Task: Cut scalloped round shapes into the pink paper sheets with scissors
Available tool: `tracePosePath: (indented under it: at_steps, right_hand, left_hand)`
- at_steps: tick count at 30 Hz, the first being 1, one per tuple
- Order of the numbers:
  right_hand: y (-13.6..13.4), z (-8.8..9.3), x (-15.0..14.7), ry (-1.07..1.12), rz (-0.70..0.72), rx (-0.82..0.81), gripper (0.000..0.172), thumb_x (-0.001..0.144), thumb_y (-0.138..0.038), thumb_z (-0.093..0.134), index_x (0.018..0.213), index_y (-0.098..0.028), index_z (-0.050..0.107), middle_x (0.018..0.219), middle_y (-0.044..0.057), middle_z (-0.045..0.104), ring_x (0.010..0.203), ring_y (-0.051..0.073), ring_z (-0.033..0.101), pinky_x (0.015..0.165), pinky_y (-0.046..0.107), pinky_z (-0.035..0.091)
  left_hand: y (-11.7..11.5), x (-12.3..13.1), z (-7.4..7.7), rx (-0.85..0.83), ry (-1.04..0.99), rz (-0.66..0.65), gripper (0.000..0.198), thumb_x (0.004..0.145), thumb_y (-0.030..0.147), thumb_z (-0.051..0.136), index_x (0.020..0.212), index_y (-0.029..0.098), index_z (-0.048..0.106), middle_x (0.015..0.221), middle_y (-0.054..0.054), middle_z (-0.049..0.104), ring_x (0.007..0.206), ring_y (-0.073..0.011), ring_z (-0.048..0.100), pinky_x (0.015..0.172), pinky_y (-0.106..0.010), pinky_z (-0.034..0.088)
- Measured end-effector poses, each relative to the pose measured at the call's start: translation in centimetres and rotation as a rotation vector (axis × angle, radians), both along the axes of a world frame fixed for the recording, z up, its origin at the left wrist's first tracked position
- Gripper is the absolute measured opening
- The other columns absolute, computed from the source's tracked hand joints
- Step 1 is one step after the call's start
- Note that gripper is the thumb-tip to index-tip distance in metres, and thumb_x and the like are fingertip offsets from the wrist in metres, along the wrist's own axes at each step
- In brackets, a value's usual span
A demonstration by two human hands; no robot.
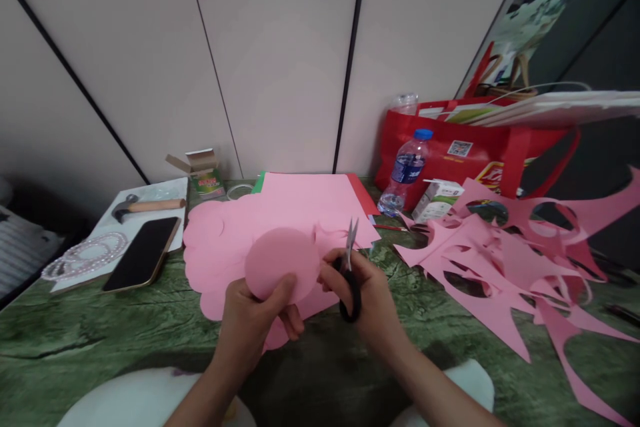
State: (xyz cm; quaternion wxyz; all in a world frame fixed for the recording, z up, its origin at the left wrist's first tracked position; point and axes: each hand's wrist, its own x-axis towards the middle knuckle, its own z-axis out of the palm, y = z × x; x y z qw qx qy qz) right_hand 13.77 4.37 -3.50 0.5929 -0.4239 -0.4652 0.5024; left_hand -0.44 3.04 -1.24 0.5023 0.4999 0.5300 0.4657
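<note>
My left hand (263, 307) pinches a pink paper circle (283, 260) by its lower edge, thumb on top. Just right of it, my right hand (365, 287) is closed around the black handles of a pair of scissors (351, 253), whose blades point up and away from me. The fingertips of that hand are close to the circle's right edge; whether they touch it I cannot tell. Beneath and behind the circle lie many cut pink paper rounds (205, 267), overlapping in a pile. Pink paper sheets (310, 197) rest at the back, over green and red ones.
Pink paper offcuts (480, 247) heap up on the right. Behind them stand a water bottle (410, 170), a small carton (437, 200) and a red bag (450, 140). On the left are a hammer (150, 205), a phone (143, 253), a bead string (90, 255) and an opened box (206, 177).
</note>
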Motion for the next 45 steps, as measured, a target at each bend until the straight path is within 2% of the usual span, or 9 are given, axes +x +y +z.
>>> tracePosePath:
  at_steps: [5, 10, 17, 22, 24, 37, 45]
  right_hand:
    - [0.1, -0.1, 0.3, 0.072, -0.048, 0.044, 0.024, 0.066, -0.030, 0.072, 0.081, -0.021, 0.057, 0.065, -0.003, 0.056, 0.058, 0.011, 0.053, 0.055, 0.025, 0.045]
    - [-0.3, 0.3, 0.0, 0.037, -0.014, 0.017, 0.025, 0.063, -0.031, 0.073, 0.079, -0.021, 0.057, 0.063, -0.003, 0.056, 0.054, 0.011, 0.052, 0.051, 0.025, 0.043]
    - [-0.8, 0.3, -0.5, -0.038, 0.112, -0.008, 0.032, 0.064, -0.041, 0.072, 0.081, -0.020, 0.054, 0.063, -0.003, 0.053, 0.055, 0.012, 0.050, 0.051, 0.025, 0.039]
    - [-0.9, 0.0, -0.6, -0.086, 0.357, -0.004, 0.034, 0.067, -0.046, 0.069, 0.078, -0.019, 0.052, 0.064, -0.003, 0.050, 0.056, 0.011, 0.044, 0.051, 0.023, 0.036]
    - [-1.0, 0.0, -0.6, -0.083, 0.402, 0.007, 0.036, 0.065, -0.048, 0.069, 0.076, -0.018, 0.052, 0.065, -0.002, 0.050, 0.057, 0.011, 0.044, 0.052, 0.023, 0.036]
    - [-1.1, 0.2, -0.7, -0.097, 0.421, -0.017, 0.042, 0.060, -0.052, 0.072, 0.073, -0.017, 0.051, 0.061, -0.004, 0.046, 0.053, 0.009, 0.037, 0.049, 0.022, 0.031]
    - [-1.0, -0.3, -0.6, -0.106, 0.420, -0.013, 0.046, 0.059, -0.054, 0.072, 0.073, -0.016, 0.050, 0.061, -0.004, 0.045, 0.053, 0.009, 0.037, 0.049, 0.022, 0.029]
  left_hand:
    - [0.0, -0.1, 0.0, -0.050, 0.036, -0.080, 0.043, 0.074, 0.036, 0.059, 0.036, 0.015, 0.058, 0.032, -0.003, 0.056, 0.030, -0.0122, 0.050, 0.038, -0.023, 0.041]
    - [-0.1, 0.1, 0.4, -0.013, 0.074, -0.042, 0.041, 0.074, 0.035, 0.059, 0.037, 0.015, 0.059, 0.035, -0.003, 0.057, 0.033, -0.0120, 0.052, 0.042, -0.022, 0.043]
    - [0.2, 0.1, -0.2, -0.016, -0.046, 0.026, 0.039, 0.074, 0.033, 0.061, 0.040, 0.014, 0.060, 0.037, -0.003, 0.059, 0.033, -0.0113, 0.051, 0.040, -0.022, 0.043]
    - [0.4, 0.2, -0.1, -0.012, -0.087, 0.085, 0.040, 0.072, 0.030, 0.062, 0.036, 0.014, 0.057, 0.033, -0.002, 0.055, 0.032, -0.0108, 0.050, 0.039, -0.021, 0.042]
    - [0.4, 0.2, 0.0, -0.007, -0.081, 0.089, 0.041, 0.072, 0.030, 0.063, 0.035, 0.015, 0.055, 0.032, -0.001, 0.054, 0.032, -0.0102, 0.049, 0.040, -0.020, 0.043]
    - [0.0, 0.0, 0.0, -0.004, -0.026, 0.055, 0.042, 0.072, 0.032, 0.064, 0.034, 0.016, 0.058, 0.032, 0.000, 0.056, 0.033, -0.0091, 0.050, 0.042, -0.018, 0.043]
    - [-0.1, 0.1, 0.5, 0.013, 0.011, 0.085, 0.042, 0.070, 0.032, 0.066, 0.032, 0.016, 0.058, 0.030, 0.000, 0.055, 0.032, -0.0096, 0.051, 0.044, -0.018, 0.044]
